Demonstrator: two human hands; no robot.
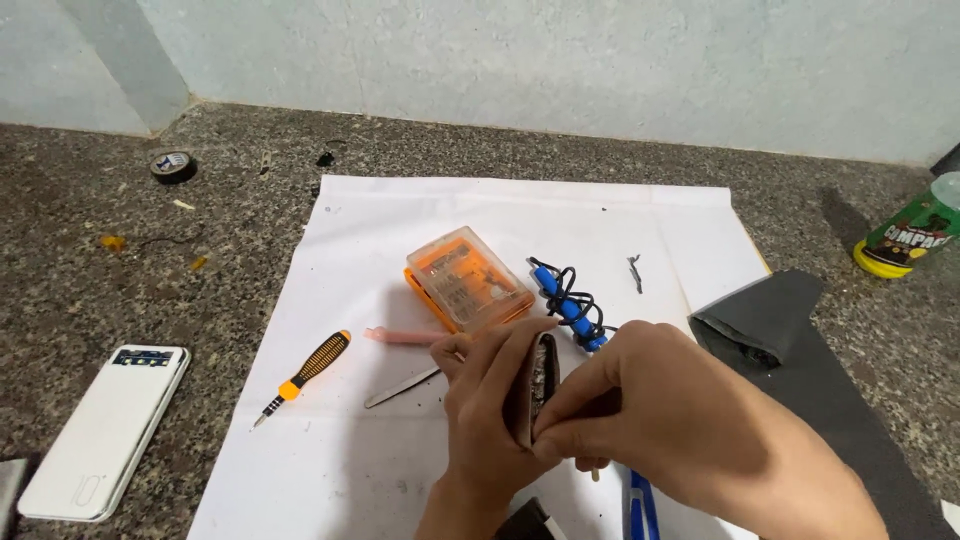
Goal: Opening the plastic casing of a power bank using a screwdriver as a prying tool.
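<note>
2 hands, left (490,400) and right (660,410), pinching 1 dark casing (538,385); 1 screwdriver (305,375) at 9 o'clock, 1 orange box (468,280) at 12.

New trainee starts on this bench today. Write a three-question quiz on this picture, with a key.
1. True or false: both hands grip the small dark oblong device with its edge seam turned up.
2. Which lies nearest the white slab-shaped power bank? A) the green bottle with a yellow cap B) the orange-and-black-handled screwdriver C) the blue-and-black coiled cable
3. Fill in: the clear orange plastic bit case rests on the white ____ sheet.

Key
1. True: left hand and right hand pinch the device.
2. B: the screwdriver lies closest to the power bank; bottle and cable lie farther right.
3. Paper: the case sits on the sheet.
</note>
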